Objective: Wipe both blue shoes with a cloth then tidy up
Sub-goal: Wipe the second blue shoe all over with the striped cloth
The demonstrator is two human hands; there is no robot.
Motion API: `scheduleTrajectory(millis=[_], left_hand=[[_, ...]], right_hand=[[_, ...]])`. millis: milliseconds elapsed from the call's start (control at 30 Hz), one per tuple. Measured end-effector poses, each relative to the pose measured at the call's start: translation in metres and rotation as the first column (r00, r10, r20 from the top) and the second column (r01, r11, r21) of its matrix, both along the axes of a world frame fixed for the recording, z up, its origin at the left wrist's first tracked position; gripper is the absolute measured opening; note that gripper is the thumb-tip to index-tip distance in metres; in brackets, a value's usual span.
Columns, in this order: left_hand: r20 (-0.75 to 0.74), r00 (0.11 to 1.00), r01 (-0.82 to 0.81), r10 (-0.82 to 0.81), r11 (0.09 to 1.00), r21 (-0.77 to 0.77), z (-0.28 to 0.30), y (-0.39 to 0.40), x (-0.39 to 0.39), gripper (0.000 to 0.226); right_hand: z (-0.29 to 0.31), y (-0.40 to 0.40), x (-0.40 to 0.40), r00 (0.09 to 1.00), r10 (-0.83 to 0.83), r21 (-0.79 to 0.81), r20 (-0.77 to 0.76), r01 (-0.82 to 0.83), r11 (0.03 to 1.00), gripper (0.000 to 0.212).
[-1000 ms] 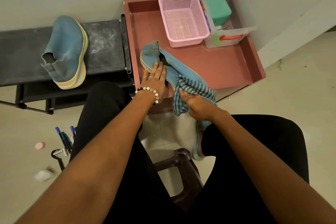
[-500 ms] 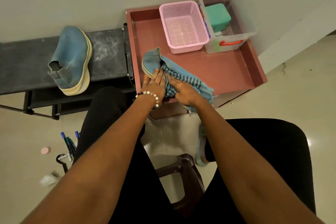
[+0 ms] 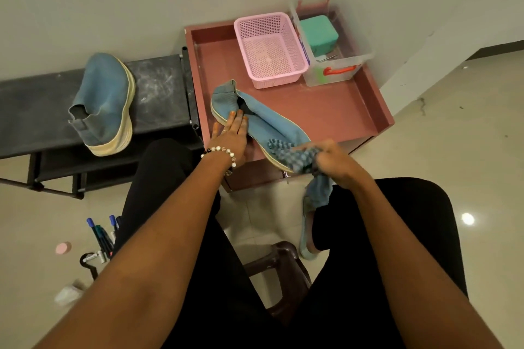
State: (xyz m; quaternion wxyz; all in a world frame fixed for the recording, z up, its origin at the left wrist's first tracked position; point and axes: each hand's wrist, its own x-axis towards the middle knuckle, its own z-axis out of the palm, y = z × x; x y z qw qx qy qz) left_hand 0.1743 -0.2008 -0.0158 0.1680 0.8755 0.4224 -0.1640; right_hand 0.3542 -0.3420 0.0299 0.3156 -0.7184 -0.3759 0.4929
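Two blue fabric slip-on shoes w/ cream soles show: one (image 3: 256, 119) lies on its side on our reddish-brown tray-top worktop (image 3: 334, 116), toe toward us at the near edge; the other (image 3: 105, 102) is tipped on its side on the black low bench (image 3: 158, 88) to the left, well apart. Our left hand (image 3: 231, 134), fingers straight, rests flat on the near shoe by its heel opening, beaded bracelet (image 3: 222, 151) at the wrist. Our right hand (image 3: 333, 160) grips the blue checked cloth (image 3: 300, 157), bunched against the shoe's toe, w/ a tail hanging off the worktop edge. At the worktop's back: pink plastic mesh basket (image 3: 269, 49) & clear plastic box w/ red handle (image 3: 334, 65) holding a teal block (image 3: 319, 34). Markers (image 3: 100, 236) lie on the floor at left.
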Motion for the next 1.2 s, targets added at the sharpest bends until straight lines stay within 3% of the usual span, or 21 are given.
scheduleTrajectory(millis=[67,133,200,267,333,400,467,533,567,700,800,900,1000,1100,1167,1200], left_hand=[[0.013,1.0,-0.006,0.006,1.0,0.017,0.003,-0.003,-0.001,0.079],[0.037,0.999,-0.022,0.02,0.998,0.062,0.008,-0.006,0.002,0.069],[0.046,0.998,0.033,-0.042,0.984,0.175,0.014,-0.012,0.004,0.058],[0.089,0.987,0.106,-0.136,0.954,0.282,0.021,-0.021,0.007,0.045],[0.174,0.971,0.113,-0.165,0.955,0.276,0.025,-0.028,0.009,0.041],[0.217,0.958,0.13,-0.186,0.96,0.248,0.021,-0.031,0.008,0.045],[0.168,0.956,0.201,-0.24,0.955,0.218,0.012,-0.033,0.005,0.052],[0.071,0.966,0.235,-0.248,0.96,0.154,0.005,-0.031,0.0,0.059],[0.042,0.971,0.227,-0.234,0.966,0.124,0.005,-0.03,-0.002,0.06],[0.076,0.988,0.12,-0.135,0.978,0.171,0.011,-0.02,-0.005,0.047],[0.073,0.994,0.071,-0.087,0.978,0.195,0.013,-0.018,-0.011,0.043],[0.068,0.992,0.089,-0.105,0.975,0.204,0.011,-0.022,-0.009,0.053],[0.057,0.993,0.09,-0.101,0.981,0.169,0.008,-0.028,-0.001,0.072],[-0.027,0.999,0.041,-0.038,0.994,0.101,0.003,-0.035,-0.002,0.081],[-0.047,0.999,-0.007,0.01,0.997,0.076,0.003,-0.038,-0.006,0.082],[-0.049,0.998,-0.033,0.036,0.997,0.068,0.004,-0.04,-0.008,0.082]], right_hand=[[0.014,-0.006,0.013,0.919,-0.338,0.082,-0.202,0.36,0.929,0.04],[0.021,-0.008,0.025,0.739,-0.544,0.143,-0.397,0.635,0.759,0.03],[0.026,-0.004,0.031,0.582,-0.606,0.192,-0.542,0.788,0.585,0.028],[0.026,0.003,0.033,0.553,-0.626,0.265,-0.55,0.826,0.497,0.027],[0.016,0.011,0.031,0.654,-0.639,0.371,-0.405,0.756,0.539,0.022],[-0.003,0.019,0.025,0.83,-0.535,0.392,-0.156,0.55,0.738,0.018],[-0.024,0.024,0.013,0.96,-0.268,0.26,0.084,0.239,0.936,0.023],[-0.04,0.028,0.002,0.907,0.017,0.124,0.421,-0.076,0.989,0.044],[-0.042,0.031,-0.004,0.862,0.058,0.09,0.503,-0.119,0.989,0.05],[-0.033,0.032,-0.015,0.961,0.001,0.067,0.278,-0.02,0.998,0.038],[-0.033,0.03,-0.016,0.951,-0.066,0.031,0.301,0.06,0.998,0.029],[-0.026,0.034,-0.014,0.85,-0.362,0.134,0.382,0.337,0.932,0.025],[-0.001,0.035,-0.015,0.711,-0.604,0.407,0.361,0.463,0.788,0.03],[0.021,0.037,-0.026,0.744,-0.57,0.609,0.35,0.282,0.742,0.035],[0.019,0.044,-0.038,0.795,-0.326,0.607,0.511,-0.065,0.792,0.049],[0.014,0.047,-0.045,0.755,-0.117,0.493,0.646,-0.295,0.819,0.057]])
